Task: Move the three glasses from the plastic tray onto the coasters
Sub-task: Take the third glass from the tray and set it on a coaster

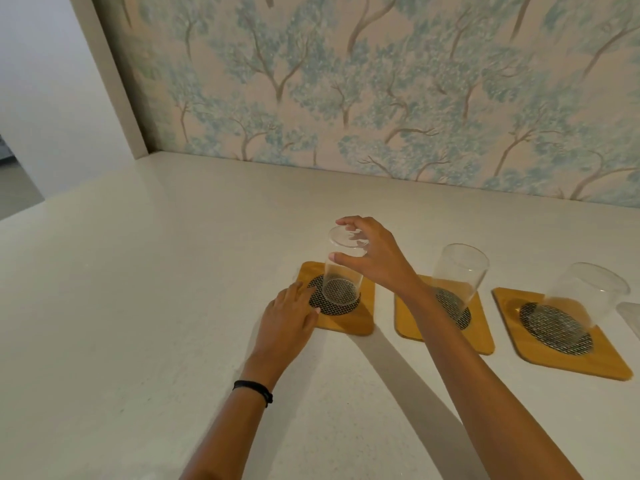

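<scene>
Three square wooden coasters with dark woven round centres lie in a row on the white counter. A clear glass [341, 275] stands on the left coaster [360, 318]; my right hand [372, 259] grips its rim from above. My left hand [292, 315] lies flat on that coaster's left edge, fingers spread, holding nothing. A second glass [459, 271] stands on the middle coaster [408, 323], partly behind my right forearm. The third glass [581, 299] stands on the right coaster [554, 355]. A pale corner of the plastic tray [632, 315] shows at the right edge.
The white counter [138, 306] stretches wide to the left and toward me. A wall with blue tree-patterned wallpaper [381, 98] rises just behind the coasters. A beige pillar [114, 81] stands at the counter's back left corner.
</scene>
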Action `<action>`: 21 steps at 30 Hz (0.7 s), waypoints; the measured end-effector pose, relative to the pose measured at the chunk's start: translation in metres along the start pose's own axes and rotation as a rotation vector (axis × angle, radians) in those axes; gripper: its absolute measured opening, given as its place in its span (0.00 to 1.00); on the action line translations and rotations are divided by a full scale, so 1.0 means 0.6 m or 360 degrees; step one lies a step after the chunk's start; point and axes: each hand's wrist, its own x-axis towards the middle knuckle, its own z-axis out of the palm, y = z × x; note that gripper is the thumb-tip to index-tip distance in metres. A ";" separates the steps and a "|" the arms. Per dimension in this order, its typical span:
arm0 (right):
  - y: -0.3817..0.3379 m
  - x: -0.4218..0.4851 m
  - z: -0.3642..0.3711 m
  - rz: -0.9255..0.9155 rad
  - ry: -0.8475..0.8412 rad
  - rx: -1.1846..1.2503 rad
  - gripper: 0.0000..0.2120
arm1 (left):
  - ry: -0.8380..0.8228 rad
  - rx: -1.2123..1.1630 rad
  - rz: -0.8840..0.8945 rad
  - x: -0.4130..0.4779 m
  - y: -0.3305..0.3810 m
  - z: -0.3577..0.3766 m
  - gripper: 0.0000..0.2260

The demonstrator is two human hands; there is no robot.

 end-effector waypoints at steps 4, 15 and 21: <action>0.010 0.017 0.024 0.0006 -0.0043 -0.0035 0.26 | -0.0019 0.0029 -0.0018 -0.002 -0.008 0.005 0.19; 0.017 0.021 0.032 0.0058 -0.0184 -0.0038 0.26 | -0.0007 0.0056 -0.0004 -0.001 -0.015 0.013 0.19; 0.014 0.019 0.031 0.0049 -0.0251 -0.0125 0.27 | 0.0005 0.0050 -0.0015 -0.001 -0.017 0.016 0.19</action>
